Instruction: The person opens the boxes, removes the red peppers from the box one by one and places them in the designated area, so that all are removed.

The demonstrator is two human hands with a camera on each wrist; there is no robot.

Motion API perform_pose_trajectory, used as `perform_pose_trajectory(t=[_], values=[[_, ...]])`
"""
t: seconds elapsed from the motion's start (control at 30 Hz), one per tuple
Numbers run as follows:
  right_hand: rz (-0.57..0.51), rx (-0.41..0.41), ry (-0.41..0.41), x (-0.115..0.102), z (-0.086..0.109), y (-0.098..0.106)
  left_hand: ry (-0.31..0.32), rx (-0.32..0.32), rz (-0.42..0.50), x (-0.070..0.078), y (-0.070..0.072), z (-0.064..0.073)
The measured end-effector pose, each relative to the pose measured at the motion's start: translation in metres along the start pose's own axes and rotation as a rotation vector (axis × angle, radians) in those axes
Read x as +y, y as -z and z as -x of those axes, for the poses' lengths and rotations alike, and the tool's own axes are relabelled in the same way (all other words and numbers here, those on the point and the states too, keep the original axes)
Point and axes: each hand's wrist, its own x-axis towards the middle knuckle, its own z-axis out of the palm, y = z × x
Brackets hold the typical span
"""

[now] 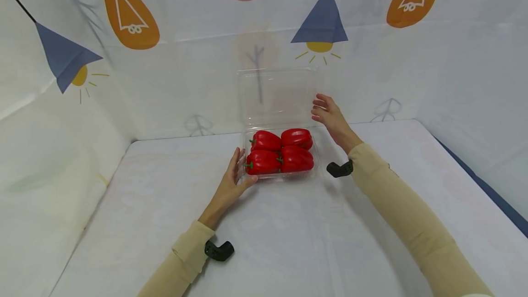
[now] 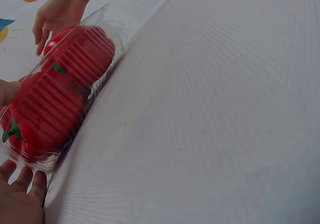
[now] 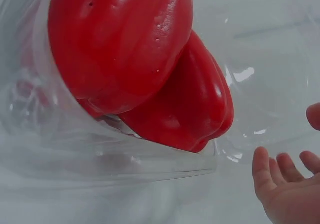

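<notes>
Several red bell peppers (image 1: 297,158) with green stems lie in two rows inside a clear plastic clamshell box (image 1: 284,175) on the table. Its transparent lid (image 1: 280,97) stands raised at the back, near the wall. At the box's left side is my left hand (image 1: 232,182), thumb at the front left corner and fingers along the side. My right hand (image 1: 331,116) is raised beside the lid's right edge, its fingers loosely bent and holding nothing. In the right wrist view, the fingers (image 3: 262,171) of that hand are close to the clear plastic, apart from the peppers.
A white cloth covers the table (image 1: 165,205). Behind it hangs a white fabric wall (image 1: 185,81) printed with lamps and bulbs, and further fabric walls rise at the left and right. Each wrist carries a black device (image 1: 340,169).
</notes>
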Motion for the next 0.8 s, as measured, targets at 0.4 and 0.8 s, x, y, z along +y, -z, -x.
perform_pose_trajectory(t=[0.4, 0.8], values=[[0.071, 0.048, -0.056, 0.005, 0.012, 0.0, 0.003, -0.009, -0.004, 0.017, -0.001, 0.006], [0.32, 0.027, 0.067, 0.018, 0.03, 0.007, 0.006, -0.004, -0.022, 0.009, -0.001, 0.003]])
